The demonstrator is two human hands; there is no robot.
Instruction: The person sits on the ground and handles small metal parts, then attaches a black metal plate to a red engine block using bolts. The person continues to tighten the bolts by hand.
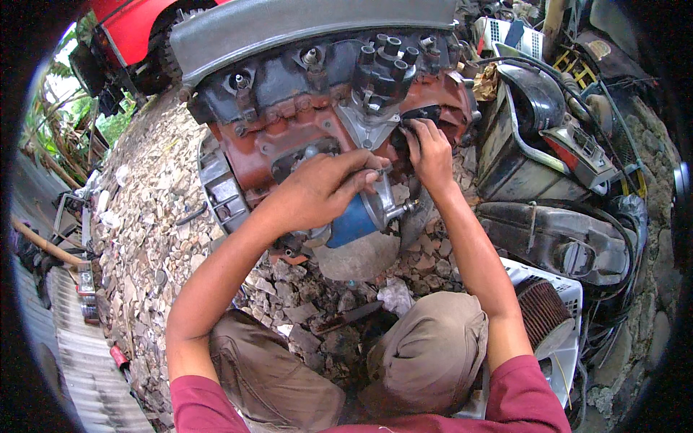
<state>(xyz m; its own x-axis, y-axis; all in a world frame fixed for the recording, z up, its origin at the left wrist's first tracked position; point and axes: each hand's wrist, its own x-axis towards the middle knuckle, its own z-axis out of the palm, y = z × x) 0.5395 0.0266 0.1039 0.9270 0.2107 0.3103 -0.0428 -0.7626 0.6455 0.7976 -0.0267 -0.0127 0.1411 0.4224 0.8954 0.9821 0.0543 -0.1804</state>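
A red-brown engine point(249, 159) stands in front of me, with a grey metal cover point(310, 32) along its top. My left hand point(321, 189) reaches over the blue oil filter point(354, 222), its thumb and fingers pinched together beside a silver metal housing point(388, 193). Whatever is in that pinch is too small to make out. Farther right, my right hand point(432, 153) has its fingers curled against a black part point(424, 113) on the engine's side; the fingertips are partly hidden. Just above and between the hands sits the black distributor cap point(386, 65). Spark plugs point(312, 58) stick up to its left.
Broken stones point(144, 209) cover the ground. At right are a bin point(505, 144) of car parts, a dirty black tank-like part point(552, 238), and a white crate point(570, 289) holding a round pleated filter point(545, 317). A red vehicle point(133, 32) stands far left.
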